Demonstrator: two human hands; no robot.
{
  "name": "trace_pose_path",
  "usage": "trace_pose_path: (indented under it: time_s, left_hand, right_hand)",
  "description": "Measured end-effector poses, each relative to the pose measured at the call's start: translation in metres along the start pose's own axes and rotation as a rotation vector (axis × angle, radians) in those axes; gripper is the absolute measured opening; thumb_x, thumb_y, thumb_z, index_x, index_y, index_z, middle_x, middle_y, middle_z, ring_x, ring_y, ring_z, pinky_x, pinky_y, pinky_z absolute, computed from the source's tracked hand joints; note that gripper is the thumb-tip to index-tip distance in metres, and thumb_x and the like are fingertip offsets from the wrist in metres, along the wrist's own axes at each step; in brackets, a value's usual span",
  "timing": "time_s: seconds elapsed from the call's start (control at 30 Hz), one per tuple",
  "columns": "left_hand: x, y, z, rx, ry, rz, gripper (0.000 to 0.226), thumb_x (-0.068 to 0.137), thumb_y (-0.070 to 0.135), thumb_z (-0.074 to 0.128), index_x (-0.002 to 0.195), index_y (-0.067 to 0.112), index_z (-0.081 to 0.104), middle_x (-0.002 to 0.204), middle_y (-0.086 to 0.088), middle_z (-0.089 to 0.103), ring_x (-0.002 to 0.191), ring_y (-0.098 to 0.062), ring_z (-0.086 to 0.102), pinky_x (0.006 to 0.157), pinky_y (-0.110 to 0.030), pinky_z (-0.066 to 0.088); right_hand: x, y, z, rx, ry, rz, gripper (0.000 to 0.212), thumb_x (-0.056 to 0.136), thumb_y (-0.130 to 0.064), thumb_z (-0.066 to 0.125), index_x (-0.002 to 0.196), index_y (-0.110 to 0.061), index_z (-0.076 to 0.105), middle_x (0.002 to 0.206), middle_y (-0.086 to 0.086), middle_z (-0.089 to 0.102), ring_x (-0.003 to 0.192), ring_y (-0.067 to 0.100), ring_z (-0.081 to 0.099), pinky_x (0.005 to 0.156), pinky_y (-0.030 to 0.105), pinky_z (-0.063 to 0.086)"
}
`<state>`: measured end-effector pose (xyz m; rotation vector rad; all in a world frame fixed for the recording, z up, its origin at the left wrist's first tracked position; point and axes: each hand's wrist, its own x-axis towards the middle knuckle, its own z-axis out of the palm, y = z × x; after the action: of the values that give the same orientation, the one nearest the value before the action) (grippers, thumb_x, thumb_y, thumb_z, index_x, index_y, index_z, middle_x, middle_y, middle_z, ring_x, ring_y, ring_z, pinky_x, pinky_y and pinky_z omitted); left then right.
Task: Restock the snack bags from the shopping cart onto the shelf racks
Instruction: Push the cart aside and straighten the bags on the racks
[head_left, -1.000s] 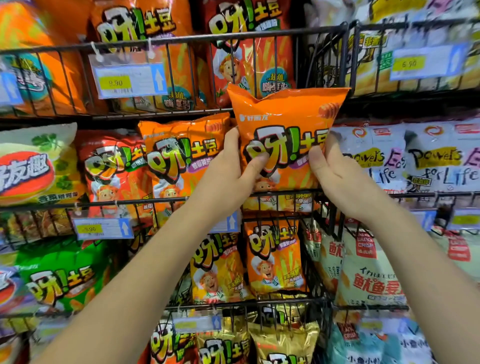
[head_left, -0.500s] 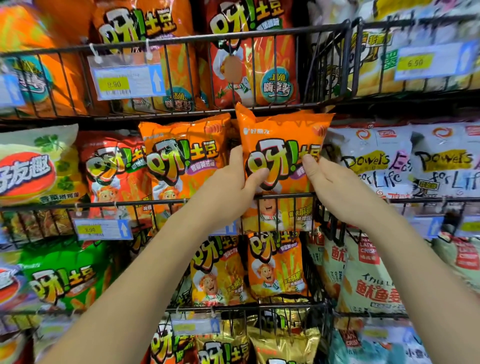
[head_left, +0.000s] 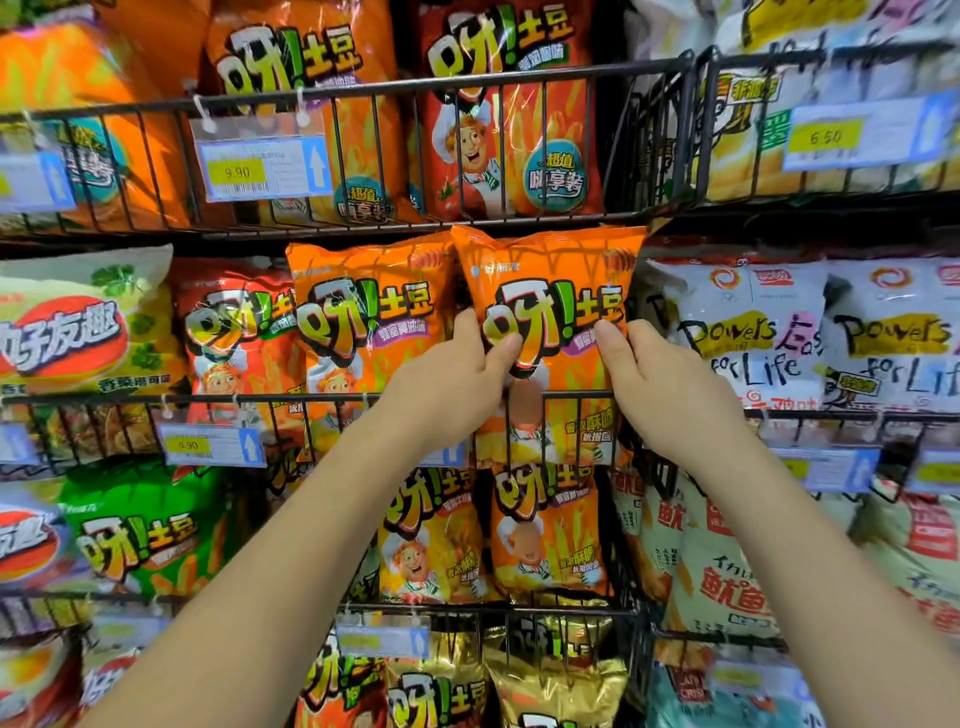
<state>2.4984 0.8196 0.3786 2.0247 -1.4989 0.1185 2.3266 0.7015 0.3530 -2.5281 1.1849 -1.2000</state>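
An orange snack bag (head_left: 550, 291) stands upright in the middle wire rack (head_left: 363, 397), its lower part behind the rack's front bars. My left hand (head_left: 457, 374) grips its left edge, thumb across the front. On the bag's right edge my right hand (head_left: 649, 379) holds it with the thumb on the front. A matching orange bag (head_left: 363, 322) stands just to its left in the same rack. The shopping cart is out of view.
The upper rack (head_left: 467, 88) holds larger orange and red bags right above. White bags (head_left: 753, 332) fill the rack to the right, red and yellow-green bags the left. Lower racks (head_left: 493, 608) hold orange, gold and green bags. Price tags (head_left: 260, 166) hang on the bars.
Both hands have lowered the orange bag from in front of the upper rack down into the middle rack, beside the matching bag.
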Motion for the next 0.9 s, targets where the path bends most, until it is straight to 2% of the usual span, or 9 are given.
trace_pose_path:
  time_s: [0.1, 0.2, 0.27, 0.37, 0.43, 0.6, 0.67, 0.8, 0.9]
  left_hand:
    - [-0.008, -0.006, 0.007, -0.049, 0.153, 0.061, 0.066, 0.106, 0.055, 0.037, 0.159, 0.022, 0.016, 0.131, 0.000, 0.068, 0.116, -0.023, 0.066, 0.096, -0.049, 0.055]
    - [-0.020, -0.009, 0.008, -0.001, 0.186, 0.094, 0.078, 0.103, 0.052, 0.049, 0.163, 0.020, 0.011, 0.161, -0.004, 0.040, 0.143, -0.024, 0.045, 0.113, -0.046, 0.045]
    - [-0.031, -0.008, 0.006, 0.062, 0.185, 0.127, 0.081, 0.103, 0.049, 0.051, 0.164, 0.017, 0.009, 0.165, -0.005, 0.031, 0.148, -0.023, 0.037, 0.113, -0.041, 0.040]
    - [-0.047, -0.002, 0.006, 0.125, 0.207, 0.172, 0.078, 0.103, 0.045, 0.053, 0.164, 0.018, 0.011, 0.159, -0.008, 0.033, 0.143, -0.025, 0.039, 0.108, -0.038, 0.043]
    - [-0.057, 0.001, 0.008, 0.185, 0.240, 0.214, 0.077, 0.102, 0.043, 0.056, 0.163, 0.019, 0.016, 0.153, -0.010, 0.038, 0.139, -0.028, 0.042, 0.106, -0.039, 0.044]
    - [-0.082, 0.013, 0.022, 0.253, 0.214, 0.364, 0.070, 0.096, 0.040, 0.066, 0.157, 0.021, 0.037, 0.151, -0.018, 0.040, 0.138, -0.038, 0.040, 0.105, -0.052, 0.047]
    - [-0.092, 0.023, 0.033, 0.246, 0.183, 0.433, 0.070, 0.094, 0.040, 0.070, 0.154, 0.019, 0.041, 0.152, -0.020, 0.041, 0.140, -0.039, 0.039, 0.107, -0.053, 0.045]
    - [-0.118, 0.052, 0.064, 0.172, 0.083, 0.557, 0.075, 0.092, 0.038, 0.072, 0.156, 0.019, 0.039, 0.156, -0.019, 0.037, 0.143, -0.039, 0.036, 0.112, -0.051, 0.039]
    - [-0.141, 0.084, 0.092, 0.109, -0.016, 0.655, 0.075, 0.093, 0.041, 0.070, 0.157, 0.021, 0.036, 0.158, -0.020, 0.031, 0.144, -0.041, 0.031, 0.113, -0.052, 0.036]
  right_hand:
    - [-0.006, 0.001, -0.003, -0.016, -0.006, -0.027, 0.047, 0.107, -0.058, 0.022, 0.093, -0.019, 0.043, 0.075, 0.000, 0.057, 0.066, 0.016, 0.054, 0.052, 0.033, 0.032]
    - [-0.013, 0.004, -0.007, -0.029, -0.011, -0.066, 0.042, 0.107, -0.056, 0.030, 0.114, -0.019, 0.048, 0.078, -0.003, 0.059, 0.067, 0.014, 0.056, 0.051, 0.032, 0.035]
    - [-0.020, 0.007, -0.011, 0.024, -0.035, -0.092, 0.046, 0.105, -0.056, 0.038, 0.133, -0.021, 0.045, 0.096, -0.007, 0.066, 0.075, 0.011, 0.060, 0.056, 0.032, 0.042]
    - [-0.038, 0.007, -0.019, 0.101, -0.079, -0.117, 0.069, 0.101, -0.055, 0.052, 0.158, -0.026, 0.027, 0.145, -0.010, 0.055, 0.110, 0.010, 0.061, 0.085, 0.037, 0.055]
    - [-0.054, 0.006, -0.028, 0.056, -0.072, -0.127, 0.079, 0.099, -0.054, 0.057, 0.163, -0.026, 0.020, 0.160, -0.007, 0.041, 0.133, 0.016, 0.052, 0.106, 0.042, 0.049]
    - [-0.101, 0.004, -0.060, -0.180, -0.083, -0.083, 0.077, 0.096, -0.057, 0.060, 0.161, -0.032, 0.025, 0.163, -0.005, 0.033, 0.146, 0.022, 0.036, 0.119, 0.043, 0.036]
    - [-0.126, 0.004, -0.074, -0.310, -0.082, -0.036, 0.076, 0.094, -0.060, 0.059, 0.159, -0.033, 0.030, 0.160, -0.001, 0.036, 0.144, 0.027, 0.039, 0.116, 0.049, 0.039]
    - [-0.187, 0.012, -0.101, -0.481, -0.071, 0.084, 0.080, 0.088, -0.057, 0.068, 0.154, -0.020, 0.042, 0.153, 0.015, 0.045, 0.134, 0.037, 0.050, 0.108, 0.052, 0.045]
    - [-0.239, 0.026, -0.121, -0.607, -0.100, 0.203, 0.083, 0.088, -0.055, 0.071, 0.156, -0.022, 0.038, 0.155, 0.014, 0.042, 0.135, 0.038, 0.048, 0.108, 0.050, 0.045]
